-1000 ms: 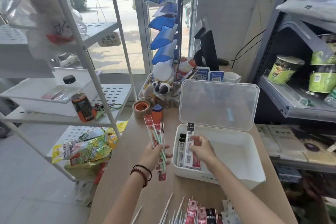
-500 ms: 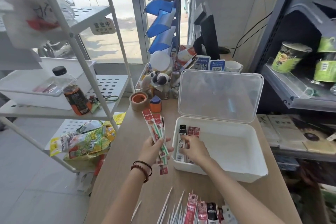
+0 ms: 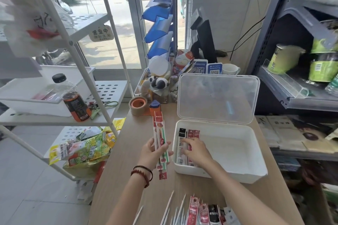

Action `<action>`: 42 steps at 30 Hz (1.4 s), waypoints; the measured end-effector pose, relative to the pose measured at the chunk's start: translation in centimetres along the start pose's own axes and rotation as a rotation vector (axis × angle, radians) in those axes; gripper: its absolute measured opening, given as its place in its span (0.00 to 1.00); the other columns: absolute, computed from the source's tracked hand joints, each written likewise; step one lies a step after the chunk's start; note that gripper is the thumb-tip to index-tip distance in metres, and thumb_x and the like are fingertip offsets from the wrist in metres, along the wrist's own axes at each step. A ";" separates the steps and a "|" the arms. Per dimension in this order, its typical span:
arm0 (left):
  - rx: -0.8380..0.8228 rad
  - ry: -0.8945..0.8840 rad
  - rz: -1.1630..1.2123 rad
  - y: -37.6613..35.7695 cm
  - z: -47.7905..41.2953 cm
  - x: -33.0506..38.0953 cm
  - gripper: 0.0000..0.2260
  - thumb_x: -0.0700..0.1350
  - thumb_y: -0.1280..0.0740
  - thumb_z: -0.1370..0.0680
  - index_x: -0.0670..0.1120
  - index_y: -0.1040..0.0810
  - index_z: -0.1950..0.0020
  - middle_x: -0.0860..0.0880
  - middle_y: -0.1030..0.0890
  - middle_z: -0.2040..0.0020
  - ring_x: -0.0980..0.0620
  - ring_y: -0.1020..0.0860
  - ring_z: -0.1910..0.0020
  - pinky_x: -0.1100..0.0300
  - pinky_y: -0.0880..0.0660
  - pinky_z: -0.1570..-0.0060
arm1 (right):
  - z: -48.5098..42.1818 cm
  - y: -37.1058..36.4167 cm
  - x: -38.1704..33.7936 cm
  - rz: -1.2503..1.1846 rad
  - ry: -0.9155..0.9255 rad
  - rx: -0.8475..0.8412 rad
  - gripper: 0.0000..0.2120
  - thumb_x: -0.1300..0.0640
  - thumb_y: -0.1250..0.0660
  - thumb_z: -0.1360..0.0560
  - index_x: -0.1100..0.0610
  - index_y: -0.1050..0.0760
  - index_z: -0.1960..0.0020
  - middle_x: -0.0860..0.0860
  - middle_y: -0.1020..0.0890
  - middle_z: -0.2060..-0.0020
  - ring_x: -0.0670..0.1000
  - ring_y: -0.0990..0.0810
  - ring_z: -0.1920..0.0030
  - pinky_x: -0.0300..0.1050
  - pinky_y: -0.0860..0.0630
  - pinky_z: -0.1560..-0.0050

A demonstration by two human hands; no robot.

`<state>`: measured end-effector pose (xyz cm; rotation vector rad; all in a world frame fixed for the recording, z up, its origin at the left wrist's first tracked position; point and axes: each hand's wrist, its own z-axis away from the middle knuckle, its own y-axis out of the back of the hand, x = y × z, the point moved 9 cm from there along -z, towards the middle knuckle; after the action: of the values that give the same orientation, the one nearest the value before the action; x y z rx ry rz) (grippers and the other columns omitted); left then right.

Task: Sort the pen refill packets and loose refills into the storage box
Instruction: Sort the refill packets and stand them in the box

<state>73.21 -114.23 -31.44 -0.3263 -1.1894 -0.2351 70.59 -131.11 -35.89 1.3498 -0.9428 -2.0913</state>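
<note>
**Now, midway through the sorting**

Head view: the left hand (image 3: pixel 151 153) is curled around a bundle of packets (image 3: pixel 160 139), red and white with green stripes. It holds them roughly upright above the wooden table (image 3: pixel 126 153), just left of the storage box (image 3: pixel 237 176). Two bracelets (image 3: pixel 143 173) sit on that wrist.

The right hand (image 3: pixel 196 150) reaches into the left end of the white box. Its fingers are stretched fairly flat and rest on the filed packets (image 3: pixel 182 134), without pinching any of them. These lie side by side against the left wall, one with a black top and the others red. The clear lid (image 3: pixel 217 97) stands open and upright behind the box.

At the near edge of the table lie the loose refills (image 3: pixel 178 212), thin and white and fanned out. Just to their right are more packets (image 3: pixel 193 212) in red and black.

Beyond the bundle, a tape roll (image 3: pixel 138 105) sits on the table. A bottle (image 3: pixel 75 100) of dark drink stands on the white shelf (image 3: pixel 109 109) to the left.
</note>
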 end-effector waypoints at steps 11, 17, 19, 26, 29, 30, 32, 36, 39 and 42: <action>-0.027 0.021 -0.120 -0.9 0.9 -1.1 0.23 0.44 0.23 0.34 0.46 0.24 0.42 0.45 0.15 0.55 0.43 0.16 0.54 0.42 0.21 0.51 | 4.0 4.3 -4.0 -0.579 0.170 0.016 0.08 0.45 0.32 0.24 0.47 0.21 0.49 0.43 0.15 0.57 0.42 0.16 0.59 0.35 0.24 0.56; -0.102 0.024 -0.157 -3.0 1.7 -0.9 0.15 0.50 0.29 0.29 0.48 0.22 0.44 0.45 0.15 0.54 0.45 0.17 0.55 0.44 0.21 0.51 | 4.5 4.8 -3.4 -0.672 0.090 0.068 0.10 0.50 0.26 0.28 0.53 0.22 0.51 0.48 0.15 0.56 0.46 0.16 0.58 0.37 0.22 0.57; -0.098 0.051 -0.130 -3.1 1.7 -0.9 0.10 0.47 0.34 0.23 0.46 0.22 0.43 0.46 0.15 0.56 0.49 0.16 0.60 0.52 0.19 0.61 | 4.5 4.9 -3.0 -0.746 0.053 0.050 0.08 0.51 0.29 0.25 0.55 0.23 0.51 0.50 0.15 0.55 0.48 0.16 0.57 0.43 0.20 0.56; -0.017 0.071 0.004 -1.7 1.7 -0.7 0.10 0.40 0.40 0.20 0.39 0.26 0.41 0.44 0.18 0.48 0.49 0.16 0.63 0.51 0.19 0.68 | 4.2 6.4 -1.2 -0.814 -0.027 0.152 0.07 0.53 0.38 0.21 0.57 0.28 0.51 0.50 0.15 0.55 0.49 0.17 0.59 0.56 0.22 0.47; -0.011 0.075 0.016 -1.5 1.9 -0.6 0.12 0.40 0.40 0.20 0.38 0.27 0.39 0.46 0.18 0.49 0.50 0.16 0.64 0.52 0.19 0.69 | 3.8 6.4 -0.3 -0.770 -0.064 0.185 0.12 0.46 0.34 0.24 0.55 0.28 0.54 0.52 0.18 0.56 0.50 0.20 0.59 0.54 0.21 0.50; -0.005 0.074 0.013 -1.3 1.9 -0.5 0.12 0.40 0.40 0.20 0.38 0.27 0.39 0.46 0.18 0.49 0.49 0.16 0.63 0.52 0.19 0.68 | 3.7 6.2 0.0 -0.766 -0.073 0.182 0.12 0.46 0.33 0.24 0.54 0.27 0.53 0.52 0.18 0.54 0.50 0.20 0.57 0.51 0.21 0.51; 0.007 0.068 0.010 -1.0 1.9 -0.4 0.11 0.40 0.40 0.20 0.39 0.27 0.39 0.46 0.18 0.49 0.48 0.16 0.62 0.51 0.18 0.67 | 3.3 5.8 0.3 -0.743 -0.074 0.181 0.07 0.49 0.32 0.24 0.52 0.25 0.51 0.51 0.18 0.50 0.50 0.19 0.53 0.48 0.22 0.51; 0.012 0.071 0.035 -0.8 1.8 -0.2 0.10 0.40 0.40 0.20 0.41 0.26 0.40 0.45 0.18 0.48 0.50 0.16 0.64 0.52 0.19 0.68 | 2.9 4.5 1.0 -0.635 -0.080 0.153 0.08 0.57 0.29 0.25 0.49 0.24 0.48 0.48 0.20 0.46 0.48 0.20 0.46 0.44 0.22 0.48; 0.011 0.065 0.049 -0.6 1.7 -0.1 0.09 0.40 0.40 0.20 0.42 0.27 0.41 0.45 0.18 0.49 0.51 0.16 0.65 0.52 0.19 0.69 | 2.5 3.6 0.9 -0.586 -0.090 0.169 0.11 0.57 0.29 0.26 0.50 0.24 0.44 0.47 0.20 0.45 0.47 0.23 0.42 0.41 0.24 0.46; 0.012 0.059 0.044 -0.4 1.6 0.0 0.09 0.40 0.40 0.20 0.42 0.27 0.41 0.46 0.18 0.50 0.51 0.16 0.65 0.52 0.19 0.68 | 2.2 2.7 0.6 -0.550 -0.122 0.164 0.11 0.54 0.32 0.24 0.51 0.23 0.41 0.46 0.20 0.47 0.46 0.23 0.46 0.43 0.25 0.42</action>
<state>71.63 -114.03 -30.82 -0.3320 -1.1236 -0.1984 68.38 -132.62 -33.54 1.7348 -0.8762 -2.5688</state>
